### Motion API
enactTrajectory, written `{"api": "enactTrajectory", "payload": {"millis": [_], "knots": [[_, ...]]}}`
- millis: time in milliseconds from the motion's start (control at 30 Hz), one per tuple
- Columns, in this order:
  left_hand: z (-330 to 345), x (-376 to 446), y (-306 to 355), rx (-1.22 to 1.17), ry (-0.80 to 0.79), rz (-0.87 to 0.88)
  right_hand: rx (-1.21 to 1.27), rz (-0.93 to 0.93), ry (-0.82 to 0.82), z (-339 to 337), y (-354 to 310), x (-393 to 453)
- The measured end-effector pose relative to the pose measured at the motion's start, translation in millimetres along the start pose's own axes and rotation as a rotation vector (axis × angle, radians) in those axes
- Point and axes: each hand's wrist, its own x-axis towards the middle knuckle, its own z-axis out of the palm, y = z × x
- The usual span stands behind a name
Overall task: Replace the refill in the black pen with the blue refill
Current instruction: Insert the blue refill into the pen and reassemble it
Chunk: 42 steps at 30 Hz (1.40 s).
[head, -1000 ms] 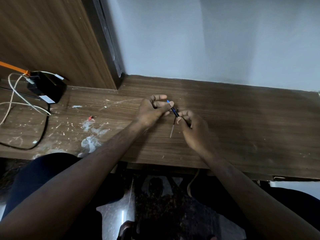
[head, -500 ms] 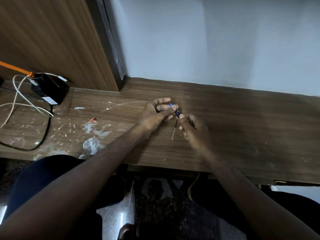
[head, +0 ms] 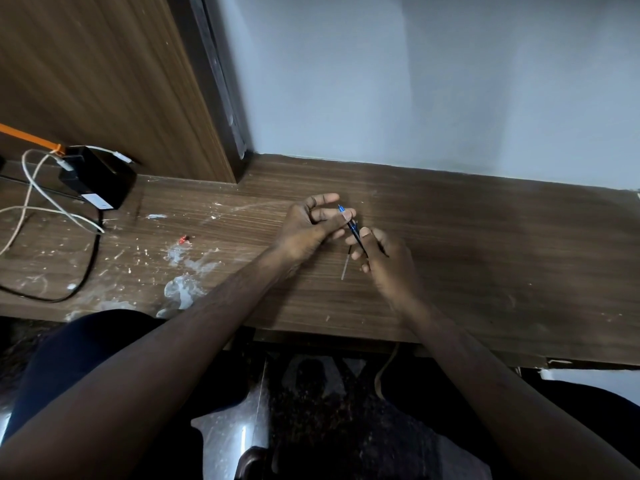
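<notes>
black pen tilted, blue refill protruding, above desk

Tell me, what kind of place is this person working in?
Probably a plain home or office desk nook: a paint-flecked wooden desk against a bare pale wall, with a black power adapter and white cables at the left.

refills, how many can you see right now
2. The blue refill is pinched between the left hand and right hand, going into the black pen. A pale refill lies on the desk below the hands. Others may be hidden.
</notes>
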Motion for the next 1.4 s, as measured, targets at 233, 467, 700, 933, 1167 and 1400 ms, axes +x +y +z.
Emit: {"api": "enactTrajectory", "payload": {"millis": [233,467,700,933,1167,1400], "knots": [[-2.1,1.4,-1.6,0.025,-0.001,0.011,-0.001,-0.018,-0.002,0.7,3.0,2.3],[-1.0,1.8,-2.7,0.056,0.001,0.03,0.022,0.001,0.024,2.7,0.9,2.0],[-1.5,-1.0,-0.4,0.092,0.008,0.064,0.016,0.015,0.009,1.0,-0.4,0.9],[0.3,-1.4,0.4,0.043,0.014,0.048,0.001,-0.024,0.002,2.2,2.3,0.7],[3.6,-4.8,1.7,-0.045,0.005,0.011,0.013,-0.061,0.072,3.6,1.6,2.5],[10.0,-7.3,-8.9,-0.118,-0.008,-0.111,-0.011,-0.091,0.137,6.4,3.3,1.1]]}}
